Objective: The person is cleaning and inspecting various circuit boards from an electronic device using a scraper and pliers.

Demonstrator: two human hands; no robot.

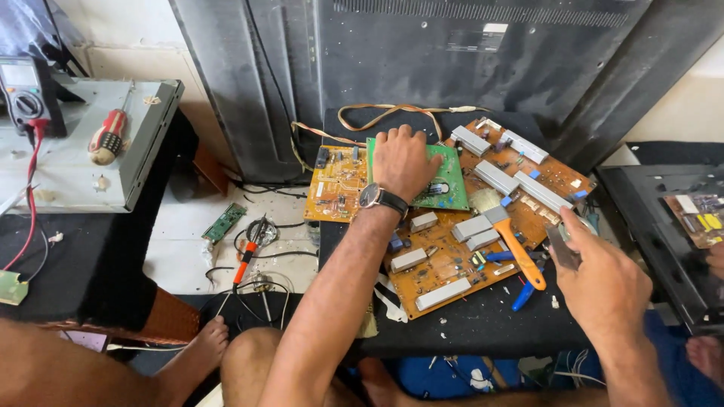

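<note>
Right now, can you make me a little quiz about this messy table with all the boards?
1. True or false: the left hand rests on the green circuit board.
2. Which tool lies on the brown circuit board? A) orange-handled brush B) a saw C) a spoon
3. What is worn on the left wrist?

Key:
1. True.
2. A.
3. A wristwatch with a dark strap.

Bonus look: the right hand holds a small dark flat part; a multimeter sits on the grey box at the left.
</note>
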